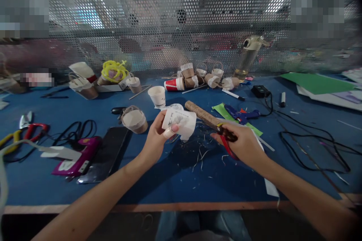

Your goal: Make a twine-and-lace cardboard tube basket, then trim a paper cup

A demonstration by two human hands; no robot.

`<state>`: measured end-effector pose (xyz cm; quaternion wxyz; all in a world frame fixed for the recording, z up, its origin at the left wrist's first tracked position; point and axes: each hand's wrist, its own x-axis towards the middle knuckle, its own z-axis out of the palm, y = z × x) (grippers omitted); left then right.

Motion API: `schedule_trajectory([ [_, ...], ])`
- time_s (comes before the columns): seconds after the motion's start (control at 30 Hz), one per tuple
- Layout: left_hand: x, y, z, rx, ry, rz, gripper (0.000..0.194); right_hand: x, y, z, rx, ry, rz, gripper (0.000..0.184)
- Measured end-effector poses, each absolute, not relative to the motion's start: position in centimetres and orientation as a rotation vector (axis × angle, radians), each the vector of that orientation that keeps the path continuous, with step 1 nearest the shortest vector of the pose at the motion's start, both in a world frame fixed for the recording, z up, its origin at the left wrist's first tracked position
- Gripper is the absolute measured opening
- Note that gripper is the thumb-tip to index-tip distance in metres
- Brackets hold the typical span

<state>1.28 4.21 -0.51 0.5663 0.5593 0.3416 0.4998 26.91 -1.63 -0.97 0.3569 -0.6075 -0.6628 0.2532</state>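
Observation:
My left hand (158,135) pinches a white paper cup (183,122) with grey print, tipped on its side, its edge looking cut or torn. In my right hand (240,139) are scissors (226,137) with red and dark handles, partly hidden by the fingers and apart from the cup. Just beyond the right hand lies a roll of brown twine (200,113). Behind the left hand stands another white paper cup (157,96). To its left sits a small twine-wrapped cup basket (134,119). Thin white scraps (201,156) lie between my hands.
A purple glue gun (79,158) and a black phone (106,154) lie left, near pliers (26,130). On the right are a blue glue gun (241,113), black cable (311,165) and green sheet (313,83). Several cup baskets (213,77) line the perforated metal screen (181,15).

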Motion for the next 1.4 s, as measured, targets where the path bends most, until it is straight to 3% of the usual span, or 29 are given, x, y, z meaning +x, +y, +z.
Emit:
schedule_trajectory([
  [0.07, 1.2, 4.2, -0.6, 1.326, 0.808, 1.235, 0.046, 27.5, -1.3, -0.9, -1.645, -1.835, 0.412, 0.006],
  [0.17, 1.1, 4.3, -0.8, 1.381, 0.798, 1.243, 0.046, 28.1, -0.9, -1.1, -1.699, -1.873, 0.322, 0.000],
  [0.33, 0.9, 4.7, -0.7, 1.497, 0.816, 1.096, 0.047, 28.0, -0.8, -1.0, -1.737, -1.889, 0.298, 0.017],
  [0.43, 1.0, 4.6, -0.4, 1.618, 0.799, 0.954, 0.054, 27.7, -1.1, -0.6, -1.656, -1.779, 0.525, 0.018],
  [0.57, 1.0, 4.5, -0.4, 1.740, 0.728, 0.908, 0.038, 27.3, -1.4, -0.6, -1.416, -1.388, 1.144, 0.018],
  [0.8, 1.4, 4.4, -1.1, 1.923, 0.817, 0.750, 0.051, 26.2, -1.1, -1.8, -1.330, -1.233, 1.377, 0.031],
  [0.97, 1.6, 3.6, -0.8, 1.916, 0.734, 0.687, 0.047, 25.6, -1.6, -0.9, -1.261, -1.151, 1.443, 0.033],
  [1.17, 1.5, 3.4, -0.8, 2.165, 0.563, 0.768, 0.027, 26.2, -1.8, -0.3, -1.102, -0.870, 1.239, 0.026],
  [1.33, 1.9, 3.4, -0.4, 2.598, 0.017, 0.293, 0.047, 26.8, -1.3, -0.5, -1.011, -0.777, 1.194, 0.021],
  [1.4, 2.0, 3.3, -0.3, 2.631, -0.062, 0.234, 0.045, 26.8, -1.1, -0.7, -1.000, -0.759, 1.209, 0.021],
])
